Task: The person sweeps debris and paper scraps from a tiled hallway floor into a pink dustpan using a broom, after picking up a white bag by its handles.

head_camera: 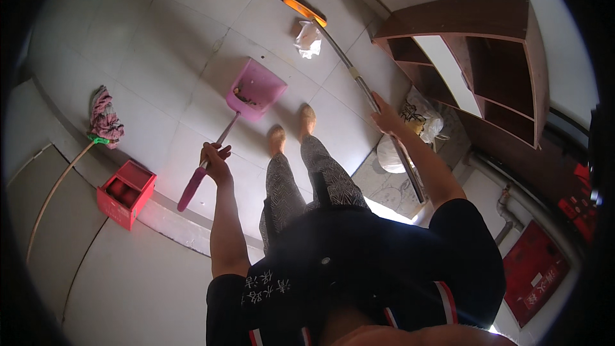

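My left hand (215,159) grips the handle of a long-handled pink dustpan (262,87), which rests on the tiled floor (158,48) in front of my feet. Small dark scraps of debris (246,99) lie inside the pan. On the other side, my right hand (386,117) is closed around the metal pole of a broom with an orange head (303,10). The broom's dark bristles touch the floor farther out. Right beside the broom head lies a crumpled white plastic bag (308,41). A small dark speck (263,56) sits near the pan's rim.
A brown wooden shelf unit (461,24) stands on the right, with filled plastic bags (418,117) beside it. At left, a mop (105,115) leans by the wall near a red box (127,192). A pipe (504,197) and a red cabinet panel (533,274) are at lower right.
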### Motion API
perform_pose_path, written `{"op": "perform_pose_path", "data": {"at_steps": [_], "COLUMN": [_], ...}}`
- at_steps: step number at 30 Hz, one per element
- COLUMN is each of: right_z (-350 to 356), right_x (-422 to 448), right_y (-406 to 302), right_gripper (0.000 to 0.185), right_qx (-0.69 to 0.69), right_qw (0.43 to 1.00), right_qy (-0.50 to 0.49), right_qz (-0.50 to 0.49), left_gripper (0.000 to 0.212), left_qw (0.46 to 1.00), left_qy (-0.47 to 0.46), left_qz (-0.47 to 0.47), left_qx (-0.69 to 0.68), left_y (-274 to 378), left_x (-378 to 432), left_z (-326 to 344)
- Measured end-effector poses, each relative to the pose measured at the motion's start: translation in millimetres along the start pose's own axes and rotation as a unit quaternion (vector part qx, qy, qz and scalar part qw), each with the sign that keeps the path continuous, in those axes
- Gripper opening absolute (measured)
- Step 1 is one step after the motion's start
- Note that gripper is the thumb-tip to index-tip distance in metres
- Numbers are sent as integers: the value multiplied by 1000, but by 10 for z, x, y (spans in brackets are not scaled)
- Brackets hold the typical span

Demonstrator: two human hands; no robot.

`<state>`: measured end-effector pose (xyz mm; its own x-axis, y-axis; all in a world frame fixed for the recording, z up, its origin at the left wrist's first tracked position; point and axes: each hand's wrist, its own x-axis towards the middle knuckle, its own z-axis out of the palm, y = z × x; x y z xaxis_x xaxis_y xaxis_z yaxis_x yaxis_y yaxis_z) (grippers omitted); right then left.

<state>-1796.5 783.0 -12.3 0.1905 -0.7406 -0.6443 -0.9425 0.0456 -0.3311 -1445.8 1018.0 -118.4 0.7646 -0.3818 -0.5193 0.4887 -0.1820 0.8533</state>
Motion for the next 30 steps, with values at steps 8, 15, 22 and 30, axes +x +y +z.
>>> {"op": "perform_pose_path", "data": {"at_steps": [8,15,22,30], "right_z": [-76,-214,-380,-613], "right_x": [-1287,-708,552,311], "right_y": [314,614,-23,438], "right_gripper": [68,66,62,59], "right_qx": [-100,-277,-274,-198], "right_qw": [984,959,960,960], "right_qy": [92,-2,54,152], "right_qz": [-116,-54,-33,-127], "left_gripper": [35,35,36,37], "left_qw": [999,994,978,954], "left_qy": [35,102,208,279], "left_qz": [5,22,-6,-65], "left_qx": [15,23,-29,-86], "left_y": [65,7,-14,-254], "left_x": [-151,-259,-441,-461], "left_z": [-339,-563,-915,-1134]}}
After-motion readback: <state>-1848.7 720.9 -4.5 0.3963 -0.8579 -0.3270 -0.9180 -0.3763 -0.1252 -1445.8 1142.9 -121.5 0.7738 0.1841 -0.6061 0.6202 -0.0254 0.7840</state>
